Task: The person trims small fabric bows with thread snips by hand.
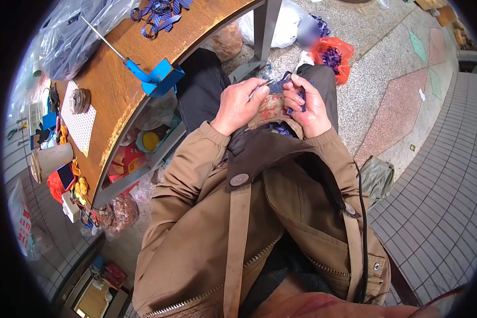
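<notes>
Both hands are close together above my lap. My left hand (241, 105) is closed in a pinch on a small thin metal tool, whose tip points towards the other hand. In my right hand (308, 106), the fingers are curled round a dark blue striped ribbon (297, 103), with its upper part pinched between thumb and forefinger. Below the hands lies a pale cloth with red printing (272, 108) on my lap, with more blue ribbon (282, 129) beside it. The exact form of the tool is too small to tell.
A wooden table (114, 47) at the left bears striped ribbons (159, 17), a blue holder (163, 78) with a metal rod and a perforated white sheet (79, 119). A red bag (344, 50) of purple ribbon stands on the floor beyond my knee.
</notes>
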Available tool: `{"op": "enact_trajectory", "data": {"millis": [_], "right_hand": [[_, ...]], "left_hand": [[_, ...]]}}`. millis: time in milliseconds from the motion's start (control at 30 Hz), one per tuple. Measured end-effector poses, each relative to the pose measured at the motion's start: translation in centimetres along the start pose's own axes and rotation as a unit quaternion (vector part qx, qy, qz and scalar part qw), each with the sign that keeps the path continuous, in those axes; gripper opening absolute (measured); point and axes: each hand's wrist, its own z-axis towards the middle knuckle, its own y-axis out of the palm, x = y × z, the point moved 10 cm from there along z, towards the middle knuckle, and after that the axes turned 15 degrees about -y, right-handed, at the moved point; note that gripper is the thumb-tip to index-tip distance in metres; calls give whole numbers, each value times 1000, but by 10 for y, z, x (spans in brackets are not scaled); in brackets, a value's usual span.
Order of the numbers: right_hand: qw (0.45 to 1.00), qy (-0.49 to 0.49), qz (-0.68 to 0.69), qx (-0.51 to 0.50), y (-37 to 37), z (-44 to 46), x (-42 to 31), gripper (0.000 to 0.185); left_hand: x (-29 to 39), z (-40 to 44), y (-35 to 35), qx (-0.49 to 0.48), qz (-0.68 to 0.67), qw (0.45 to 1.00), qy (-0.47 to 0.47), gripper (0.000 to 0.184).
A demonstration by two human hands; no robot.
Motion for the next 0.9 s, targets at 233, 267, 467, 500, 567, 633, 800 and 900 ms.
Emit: {"op": "enact_trajectory", "data": {"millis": [233, 267, 467, 500, 567, 633, 800, 900], "right_hand": [[1000, -9, -25, -8, 4, -3, 1, 11], [1000, -10, -25, -8, 5, -3, 1, 11], [999, -17, -45, -15, 6, -4, 1, 10], [999, -17, -45, -12, 5, -4, 1, 10], [999, -18, -46, -6, 3, -3, 1, 10], [999, -20, -42, -8, 1, -1, 0, 10], [999, -29, -32, -14, -3, 2, -1, 10], [998, -37, -45, -15, -2, 2, -2, 10]], "left_hand": [[0, -2, 3, 26, 0, 999, 34, 25], [1, -2, 3, 26, 0, 999, 34, 25], [-1, -2, 4, 17, -15, 999, 35, 24], [-1, -2, 4, 20, -17, 999, 37, 24], [-2, -2, 3, 25, -23, 999, 43, 23], [-2, -2, 2, 23, -6, 999, 31, 22], [-4, -3, 3, 15, 50, 999, -4, 21], [-4, -5, 7, 7, 59, 998, -3, 20]]}}
